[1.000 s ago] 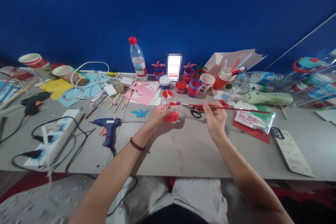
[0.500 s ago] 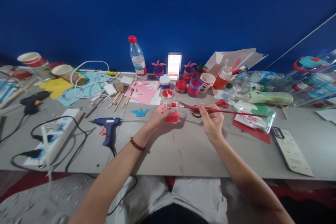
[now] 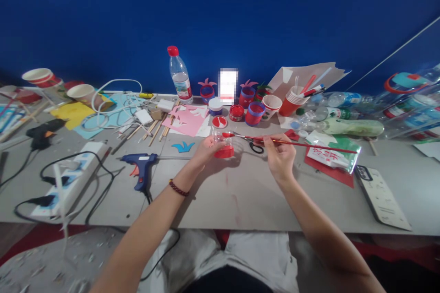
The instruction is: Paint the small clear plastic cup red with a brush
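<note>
My left hand (image 3: 209, 150) is closed around the side of a clear plastic cup (image 3: 225, 150) whose lower part is painted red. Between the fingers of my right hand (image 3: 280, 153) is a long red paintbrush (image 3: 309, 144); its red-coated tip lies at the cup's upper part. Just behind the cup is a lid with red paint (image 3: 220, 122), and beside that stands an open jar of red paint (image 3: 236, 112). Black-handled scissors (image 3: 256, 147) lie under the brush.
A blue glue gun (image 3: 140, 165) and a white power strip (image 3: 74, 178) with cables lie at the left. Behind are painted cups (image 3: 255, 114), a tall bottle (image 3: 181, 80) and pink paper (image 3: 185, 119). A phone (image 3: 383, 197) lies at the right.
The brush has slid slightly to the right with my right hand, and its tip has drawn back a little. The cup in my left hand has shifted slightly left and up.
</note>
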Tool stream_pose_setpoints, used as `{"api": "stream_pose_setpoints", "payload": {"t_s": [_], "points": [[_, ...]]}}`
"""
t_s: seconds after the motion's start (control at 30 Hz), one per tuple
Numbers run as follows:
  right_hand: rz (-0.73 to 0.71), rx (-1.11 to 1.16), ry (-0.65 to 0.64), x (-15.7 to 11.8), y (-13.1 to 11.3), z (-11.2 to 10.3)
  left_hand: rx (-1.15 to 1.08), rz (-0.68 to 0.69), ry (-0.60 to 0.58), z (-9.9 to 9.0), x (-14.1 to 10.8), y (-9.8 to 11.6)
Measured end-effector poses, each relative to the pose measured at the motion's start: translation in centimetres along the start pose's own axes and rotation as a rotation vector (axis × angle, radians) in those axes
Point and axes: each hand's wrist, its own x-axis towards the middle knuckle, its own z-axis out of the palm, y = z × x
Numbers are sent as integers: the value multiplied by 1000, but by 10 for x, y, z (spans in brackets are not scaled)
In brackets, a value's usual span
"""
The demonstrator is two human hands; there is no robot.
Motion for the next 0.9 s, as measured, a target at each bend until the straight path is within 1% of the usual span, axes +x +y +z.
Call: {"api": "stream_pose_setpoints", "payload": {"t_s": [0.17, 0.27, 0.33, 0.4, 0.47, 0.63, 0.9], "points": [[-18, -26, 25, 4, -1, -2, -9, -7, 30, -2, 3, -4], [-30, -8, 51, 4, -3, -3, 6, -11, 57, 0, 1, -2], [-6, 29, 57, 2, -3, -3, 12, -7, 49, 2, -1, 0], [18, 65, 37, 0, -4, -1, 11, -6, 31, 4, -2, 2], [17, 79, 0, -3, -4, 1, 20, -7, 37, 5, -3, 3], [8, 56, -71, -8, -4, 4, 33, -5, 21, 6, -4, 2], [5, -4, -64, -6, 0, 1, 36, -10, 24, 5, -4, 3]]}}
